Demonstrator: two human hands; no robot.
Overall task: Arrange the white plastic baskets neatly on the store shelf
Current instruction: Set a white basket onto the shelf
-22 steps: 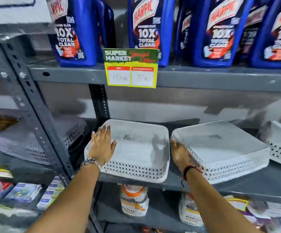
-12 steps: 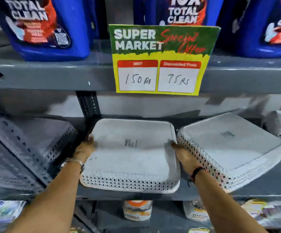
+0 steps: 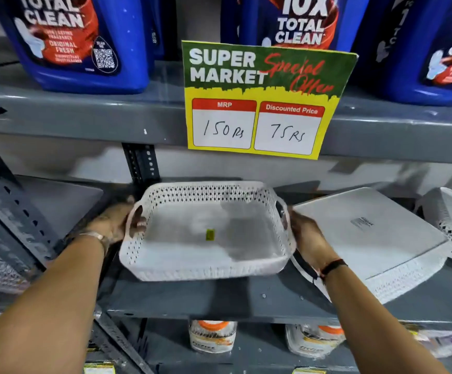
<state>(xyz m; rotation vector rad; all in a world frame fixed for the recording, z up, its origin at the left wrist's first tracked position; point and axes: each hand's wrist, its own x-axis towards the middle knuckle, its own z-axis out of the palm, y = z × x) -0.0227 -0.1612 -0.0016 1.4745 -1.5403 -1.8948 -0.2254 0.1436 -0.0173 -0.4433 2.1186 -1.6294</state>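
Left hand point(image 3: 116, 222) and right hand point(image 3: 304, 236) each grip a handle of one upright white basket point(image 3: 206, 238), two more overturned alongside on the grey metal shelf point(image 3: 219, 300).

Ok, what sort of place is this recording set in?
Most likely a supermarket aisle: a "Super Market Special Offer" price card hangs on a grey metal shelf, blue cleaner bottles stand above, and white baskets sit below.

Bare shelf point(image 3: 219, 298) in front; upturned basket point(image 3: 368, 238) crowding right.
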